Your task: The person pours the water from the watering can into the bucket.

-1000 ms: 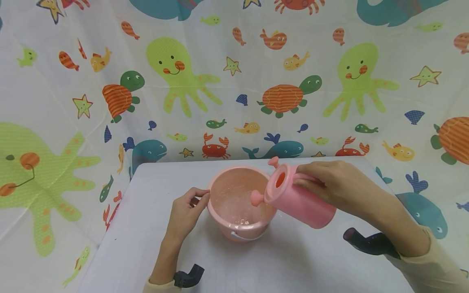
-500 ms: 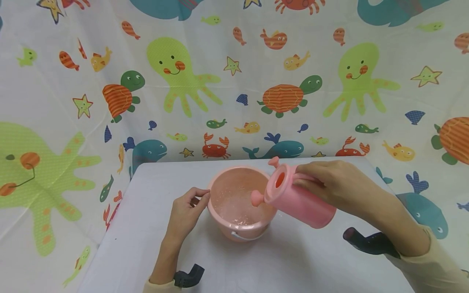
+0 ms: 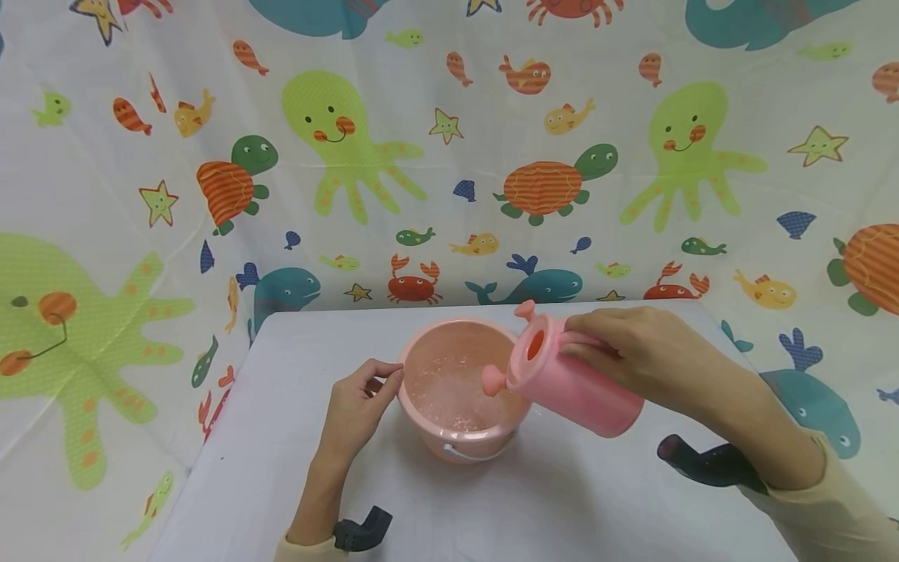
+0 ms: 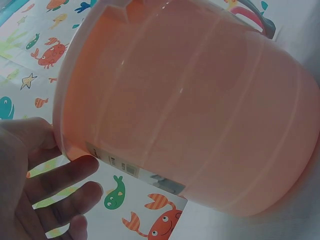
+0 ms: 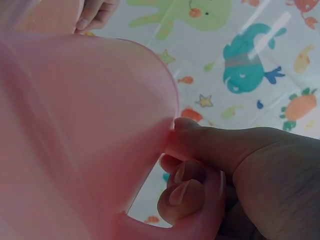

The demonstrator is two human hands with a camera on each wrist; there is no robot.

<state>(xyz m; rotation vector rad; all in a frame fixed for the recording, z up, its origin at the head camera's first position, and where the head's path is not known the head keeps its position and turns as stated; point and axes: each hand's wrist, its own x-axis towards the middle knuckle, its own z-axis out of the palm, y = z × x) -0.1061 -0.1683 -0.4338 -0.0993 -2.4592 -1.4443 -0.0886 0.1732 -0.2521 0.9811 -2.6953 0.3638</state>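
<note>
A pink bucket [image 3: 460, 340] with a white wire handle stands upright on the white table, holding water [image 3: 453, 396] with ripples and bubbles. My left hand [image 3: 357, 407] pinches its left rim; in the left wrist view the other fingers [image 4: 70, 202] spread beside the bucket wall [image 4: 200, 115]. A pink watering can [image 3: 583, 390] is tilted left, its round spout head [image 3: 494, 380] over the bucket's opening. My right hand [image 3: 632, 351] grips the can by its handle [image 5: 200, 222], fingers curled through the loop. The water stream itself is hard to make out.
The white-covered table [image 3: 281, 437] reaches back to a curtain [image 3: 449, 172] printed with sea animals, which also hangs along both sides. Black curved wrist devices [image 3: 363, 529] sit on both forearms. Small drops lie on the table right of the bucket.
Bubbles and ripples on the water in the bucket shift and spread. Both hands, the bucket and the watering can stay almost exactly where they were.
</note>
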